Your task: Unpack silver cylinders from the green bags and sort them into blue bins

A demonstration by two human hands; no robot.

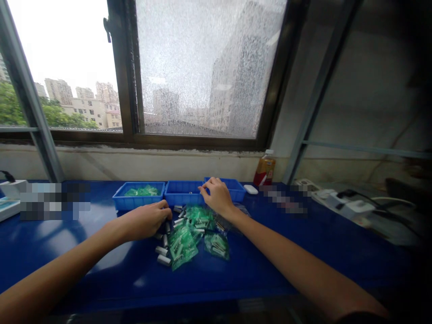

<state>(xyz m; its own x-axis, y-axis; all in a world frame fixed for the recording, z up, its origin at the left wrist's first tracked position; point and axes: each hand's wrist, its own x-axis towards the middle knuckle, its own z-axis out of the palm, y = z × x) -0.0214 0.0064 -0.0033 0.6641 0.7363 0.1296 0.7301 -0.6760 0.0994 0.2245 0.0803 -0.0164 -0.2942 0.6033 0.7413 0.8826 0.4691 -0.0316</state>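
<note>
Hand-picking seems the step: the left hand [155,219] curls at metal pieces [164,260] beside green bags [184,248], the right hand [216,196] by blue trays [180,199]. Neither grip can be told; the next move calls for a light pinch.

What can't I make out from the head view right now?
All in the head view:
- Left hand: its own curled fingers hide whether it grips a silvery piece.
- Right hand: fingertips too small and blurred to show a held item.
- Right blue bin: hand covers part of its inside.
- Middle blue bin: small object too tiny to identify.
- Bottle: label print too small.
</note>
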